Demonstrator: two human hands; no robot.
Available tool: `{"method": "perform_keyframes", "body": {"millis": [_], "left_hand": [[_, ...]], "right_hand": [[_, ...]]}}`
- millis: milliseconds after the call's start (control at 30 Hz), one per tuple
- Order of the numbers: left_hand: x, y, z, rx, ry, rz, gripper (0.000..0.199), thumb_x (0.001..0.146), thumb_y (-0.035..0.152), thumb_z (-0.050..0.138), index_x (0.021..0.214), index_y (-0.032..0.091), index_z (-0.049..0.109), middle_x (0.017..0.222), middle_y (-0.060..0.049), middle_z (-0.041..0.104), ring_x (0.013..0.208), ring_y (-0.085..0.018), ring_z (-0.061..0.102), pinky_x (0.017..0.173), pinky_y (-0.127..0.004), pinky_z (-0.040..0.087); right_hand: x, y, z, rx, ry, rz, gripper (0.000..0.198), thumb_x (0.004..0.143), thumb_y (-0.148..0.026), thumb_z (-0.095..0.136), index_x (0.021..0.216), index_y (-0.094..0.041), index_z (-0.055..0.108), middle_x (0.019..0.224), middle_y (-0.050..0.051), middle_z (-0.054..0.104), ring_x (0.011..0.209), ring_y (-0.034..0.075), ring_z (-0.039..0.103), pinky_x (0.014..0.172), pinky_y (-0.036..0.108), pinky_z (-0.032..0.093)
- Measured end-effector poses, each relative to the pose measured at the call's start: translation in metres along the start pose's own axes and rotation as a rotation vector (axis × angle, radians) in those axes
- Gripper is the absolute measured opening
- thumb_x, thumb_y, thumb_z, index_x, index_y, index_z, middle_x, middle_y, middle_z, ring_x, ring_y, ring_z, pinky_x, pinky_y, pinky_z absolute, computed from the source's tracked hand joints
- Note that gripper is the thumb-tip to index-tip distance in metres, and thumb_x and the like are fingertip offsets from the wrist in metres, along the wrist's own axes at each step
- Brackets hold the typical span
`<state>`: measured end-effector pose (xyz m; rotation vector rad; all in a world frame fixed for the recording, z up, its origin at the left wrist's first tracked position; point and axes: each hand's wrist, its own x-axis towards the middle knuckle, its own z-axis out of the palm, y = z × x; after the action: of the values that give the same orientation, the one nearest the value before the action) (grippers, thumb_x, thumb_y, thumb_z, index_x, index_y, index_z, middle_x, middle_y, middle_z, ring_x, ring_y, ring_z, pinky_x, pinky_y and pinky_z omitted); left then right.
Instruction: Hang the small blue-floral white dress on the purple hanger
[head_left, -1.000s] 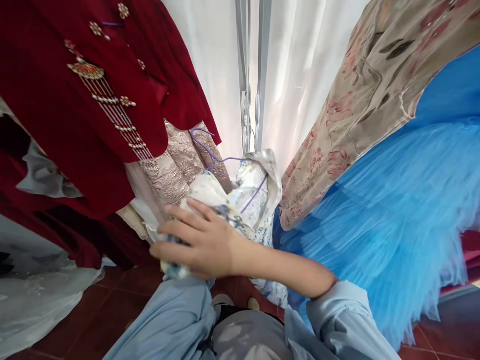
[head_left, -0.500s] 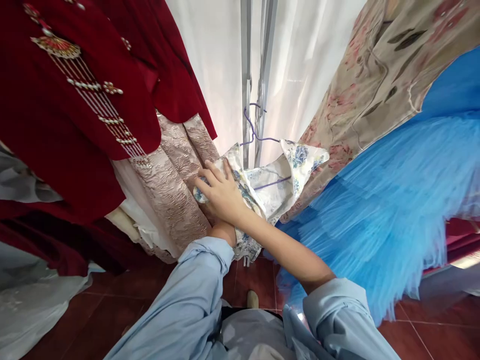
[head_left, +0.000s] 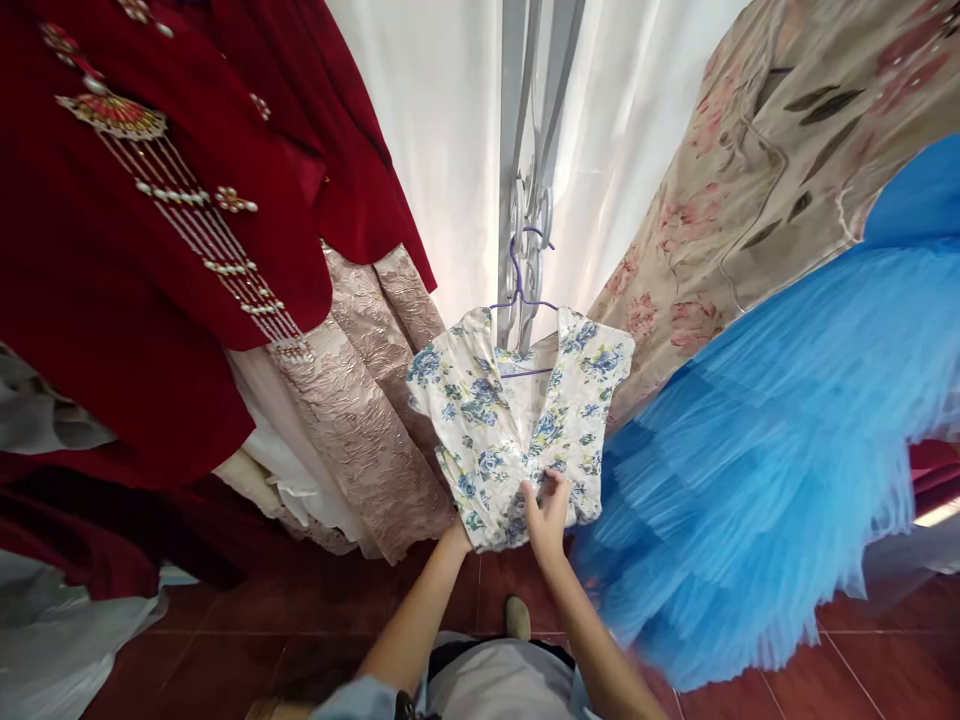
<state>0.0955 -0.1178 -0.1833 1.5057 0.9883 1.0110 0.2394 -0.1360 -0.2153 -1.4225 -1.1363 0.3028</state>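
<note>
**Both hands at the hem of a floral top on a hanger**

Nearest the camera, two bare forearms are reaching up and forward from the bottom edge of the view, side by side and converging. The right hand (head_left: pixel 550 513) is resting at the lower front of the floral top (head_left: pixel 517 420) — its fingers are curling together onto the fabric, pinching it near the hem. The left hand (head_left: pixel 459 535) is tucking behind the top's lower left edge; only the wrist is showing, so I cannot tell how its fingers are set.

The top is hanging flat and open-fronted on a purple hanger (head_left: pixel 523 285), whose hook is catching on the grey metal rail post (head_left: pixel 525 150) just above. It is sitting between a pink brocade garment (head_left: pixel 360 400) on the left and a blue tulle skirt (head_left: pixel 757 430) on the right — touching both. Farther up, a red beaded garment (head_left: pixel 150 220) is hanging at left, a beige floral dress (head_left: pixel 757 170) at right, and a white curtain (head_left: pixel 435 130) behind.
</note>
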Motion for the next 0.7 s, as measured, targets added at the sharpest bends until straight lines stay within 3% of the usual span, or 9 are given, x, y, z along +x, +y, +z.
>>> {"method": "perform_keyframes", "body": {"millis": [67,133,200,233,367,467,600,633,700], "left_hand": [[-0.020,-0.020,0.001,-0.263,-0.041,-0.141,0.073,0.088,0.083,0.026,0.108,0.031,0.073,0.108,-0.009,0.074,0.106,-0.028,0.070,0.089,-0.048,0.056],[-0.038,-0.035,0.008,-0.521,-0.037,-0.306,0.072,0.073,0.088,0.050,0.107,0.029,0.075,0.108,-0.010,0.076,0.110,-0.033,0.069,0.095,-0.049,0.054],[-0.050,-0.041,0.017,-0.578,0.068,-0.407,0.067,0.059,0.068,0.080,0.107,0.022,0.074,0.110,-0.012,0.076,0.112,-0.035,0.068,0.101,-0.048,0.051],[-0.052,-0.042,0.022,-0.557,0.137,-0.429,0.064,0.056,0.056,0.087,0.107,0.020,0.074,0.110,-0.012,0.076,0.112,-0.035,0.068,0.103,-0.047,0.050],[-0.052,-0.043,0.028,-0.525,0.289,-0.419,0.048,0.064,0.041,0.082,0.104,0.016,0.072,0.110,-0.012,0.076,0.112,-0.033,0.068,0.104,-0.045,0.048],[-0.055,-0.048,0.011,-0.332,0.366,-0.308,0.043,0.073,0.041,0.074,0.108,0.016,0.067,0.116,-0.014,0.072,0.115,-0.032,0.066,0.105,-0.045,0.047],[-0.061,-0.038,-0.016,0.161,0.743,0.038,0.047,0.087,0.039,0.065,0.127,0.019,0.052,0.127,-0.016,0.060,0.121,-0.028,0.059,0.104,-0.045,0.046],[-0.061,-0.029,-0.020,0.263,0.777,0.149,0.039,0.090,0.037,0.063,0.124,0.020,0.053,0.124,-0.015,0.060,0.119,-0.027,0.058,0.103,-0.045,0.046],[-0.058,-0.007,-0.022,0.395,0.636,0.355,0.018,0.095,0.031,0.056,0.110,0.021,0.060,0.110,-0.011,0.063,0.110,-0.024,0.061,0.099,-0.041,0.048]], "right_hand": [[-0.014,0.012,0.004,0.020,-0.105,0.107,0.047,0.090,-0.047,0.060,0.125,-0.018,0.051,0.116,0.015,0.059,0.105,0.028,0.059,0.092,0.044,0.049],[-0.014,0.007,0.011,0.043,-0.212,0.144,0.043,0.093,-0.050,0.054,0.122,-0.018,0.054,0.112,0.013,0.062,0.100,0.026,0.061,0.086,0.040,0.050],[-0.004,-0.007,0.018,0.040,-0.280,0.149,0.037,0.096,-0.051,0.048,0.112,-0.018,0.057,0.096,0.008,0.065,0.086,0.023,0.061,0.077,0.035,0.048],[0.003,-0.015,0.020,0.030,-0.298,0.143,0.035,0.097,-0.051,0.046,0.103,-0.019,0.058,0.086,0.004,0.063,0.079,0.021,0.059,0.073,0.032,0.046],[0.019,-0.037,0.018,0.001,-0.333,0.088,0.040,0.098,-0.051,0.043,0.071,-0.022,0.044,0.059,-0.005,0.043,0.060,0.014,0.042,0.060,0.026,0.034],[0.014,-0.041,0.008,0.004,-0.338,0.077,0.046,0.097,-0.052,0.045,0.064,-0.022,0.035,0.056,-0.007,0.035,0.056,0.012,0.035,0.057,0.025,0.029],[-0.008,-0.042,-0.002,0.056,-0.316,0.093,0.044,0.094,-0.052,0.052,0.065,-0.022,0.038,0.057,-0.007,0.036,0.056,0.011,0.035,0.055,0.024,0.030],[-0.014,-0.044,-0.003,0.074,-0.303,0.096,0.042,0.093,-0.051,0.054,0.066,-0.022,0.040,0.057,-0.007,0.037,0.056,0.011,0.035,0.056,0.024,0.031],[-0.024,-0.048,-0.004,0.098,-0.269,0.102,0.038,0.091,-0.050,0.058,0.068,-0.022,0.044,0.058,-0.007,0.038,0.056,0.011,0.037,0.056,0.024,0.033]]}}
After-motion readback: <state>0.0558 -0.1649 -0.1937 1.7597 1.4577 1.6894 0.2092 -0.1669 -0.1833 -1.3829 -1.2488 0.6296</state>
